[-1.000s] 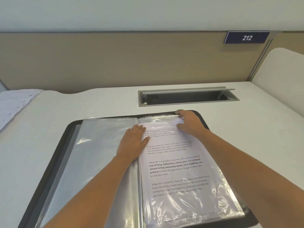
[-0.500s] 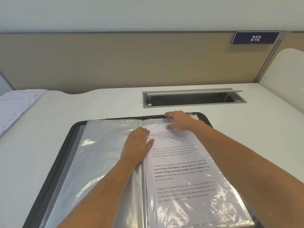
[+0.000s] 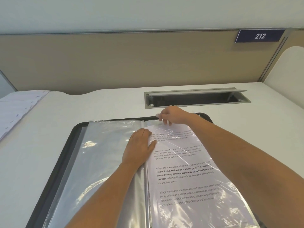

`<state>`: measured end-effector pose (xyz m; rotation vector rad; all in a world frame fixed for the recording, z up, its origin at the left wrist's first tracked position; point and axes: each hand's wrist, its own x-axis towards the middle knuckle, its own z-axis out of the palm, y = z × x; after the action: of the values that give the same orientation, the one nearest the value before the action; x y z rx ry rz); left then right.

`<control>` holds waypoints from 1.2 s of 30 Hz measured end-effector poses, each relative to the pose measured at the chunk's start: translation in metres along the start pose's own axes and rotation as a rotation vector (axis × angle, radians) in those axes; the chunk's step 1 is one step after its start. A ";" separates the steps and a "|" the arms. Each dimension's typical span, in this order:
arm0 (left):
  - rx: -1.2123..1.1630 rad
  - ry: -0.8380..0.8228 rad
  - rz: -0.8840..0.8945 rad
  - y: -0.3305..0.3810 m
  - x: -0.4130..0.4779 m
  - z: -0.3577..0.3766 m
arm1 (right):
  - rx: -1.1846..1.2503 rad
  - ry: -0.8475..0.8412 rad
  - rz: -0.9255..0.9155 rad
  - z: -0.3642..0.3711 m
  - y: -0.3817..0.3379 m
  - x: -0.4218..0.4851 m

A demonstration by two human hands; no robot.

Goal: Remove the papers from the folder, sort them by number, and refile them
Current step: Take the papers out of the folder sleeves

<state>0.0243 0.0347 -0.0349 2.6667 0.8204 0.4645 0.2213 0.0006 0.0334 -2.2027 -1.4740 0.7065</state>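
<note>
On the desk, the open folder runs off frame below, with a printed sheet in its right sleeve. My left hand presses flat beside the spine. My right hand pinches the sleeve's top edge; whether it also has the sheet, I cannot tell.

head cam | single view | looks forward and down, close over worktop | faces partition

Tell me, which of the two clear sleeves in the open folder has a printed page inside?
The right-hand sleeve: black text shows through its plastic, and the right hand pinches its top edge. The left-hand sleeve shows only bare shiny plastic.
</note>
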 end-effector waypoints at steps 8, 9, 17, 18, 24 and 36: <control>-0.025 0.011 0.001 0.003 -0.001 -0.003 | -0.303 -0.236 0.094 -0.018 -0.001 0.017; -0.030 0.013 0.001 0.003 -0.001 -0.004 | -0.330 -0.266 0.107 -0.021 -0.002 0.017; -0.018 0.028 0.023 0.002 -0.002 -0.004 | -0.333 -0.462 0.172 -0.025 -0.002 0.026; -0.020 0.030 0.025 0.002 -0.002 -0.004 | -0.315 -0.475 0.167 -0.026 -0.003 0.026; -0.048 -0.025 0.007 0.003 -0.003 -0.004 | -0.227 -0.191 0.070 -0.031 0.001 0.033; 0.043 -0.089 0.004 0.004 -0.002 -0.006 | -0.265 0.396 0.028 -0.037 0.010 0.039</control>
<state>0.0225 0.0320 -0.0283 2.7069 0.8083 0.3300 0.2639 0.0314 0.0497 -2.3834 -1.3926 0.0698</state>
